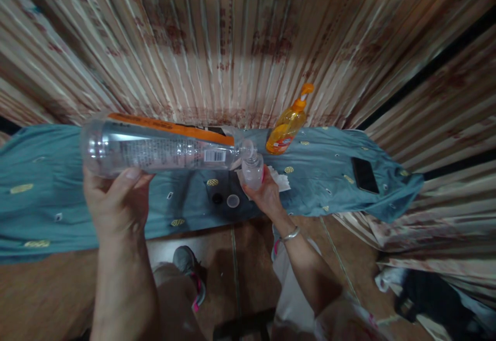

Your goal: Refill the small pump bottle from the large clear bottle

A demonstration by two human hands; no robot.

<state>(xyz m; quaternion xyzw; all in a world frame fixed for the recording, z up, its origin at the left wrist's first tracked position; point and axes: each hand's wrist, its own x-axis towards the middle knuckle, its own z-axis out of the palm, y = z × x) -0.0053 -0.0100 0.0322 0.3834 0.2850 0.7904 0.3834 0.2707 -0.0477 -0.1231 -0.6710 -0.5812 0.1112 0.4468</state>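
Note:
My left hand [120, 196] is closed round the base end of a large clear plastic bottle [166, 150] with an orange and black label. The bottle lies nearly level in the air, its open neck pointing right. At that neck is the mouth of a small clear bottle [253, 174], gripped upright by my right hand [267, 194]. Whether the two mouths touch, I cannot tell. Behind my right hand lies a white tissue [281, 180]. On the cloth below the large bottle sit a black cap [217, 198] and a round translucent lid [233, 201].
An orange pump bottle [287, 129] stands at the back of the teal patterned cloth [318, 181]. Toward the right end lies a black phone [365, 175]. A pleated curtain [240, 46] hangs behind. Dark fabric [437, 299] lies at the lower right.

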